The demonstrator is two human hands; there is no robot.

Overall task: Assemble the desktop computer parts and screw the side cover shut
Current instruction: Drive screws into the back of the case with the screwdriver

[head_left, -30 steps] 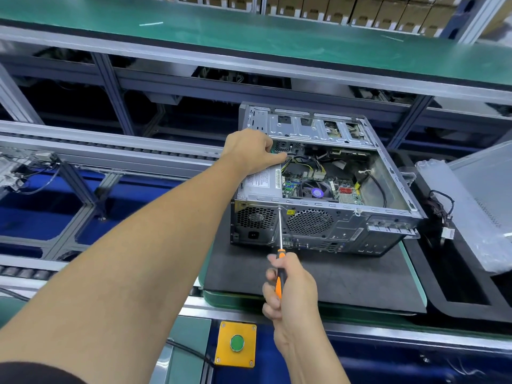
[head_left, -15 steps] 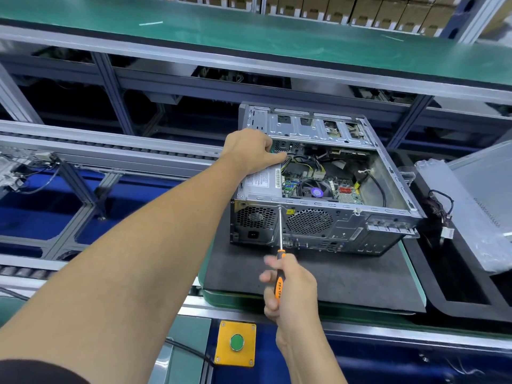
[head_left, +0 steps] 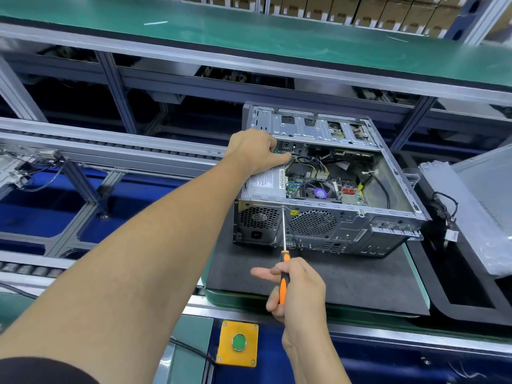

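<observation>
Open computer case [head_left: 327,187] laid on a dark mat [head_left: 346,281], left hand [head_left: 256,151] curled over its upper edge, orange-handled screwdriver [head_left: 283,261] held in the right hand [head_left: 296,289] grip, tip set against the rear panel.

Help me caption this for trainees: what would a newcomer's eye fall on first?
The open computer case at centre, lying on a dark mat with its board and cables exposed. Next, the right hand gripping an orange-handled screwdriver whose tip meets the case's rear edge, while the left hand grips the case's far-left corner.
</observation>
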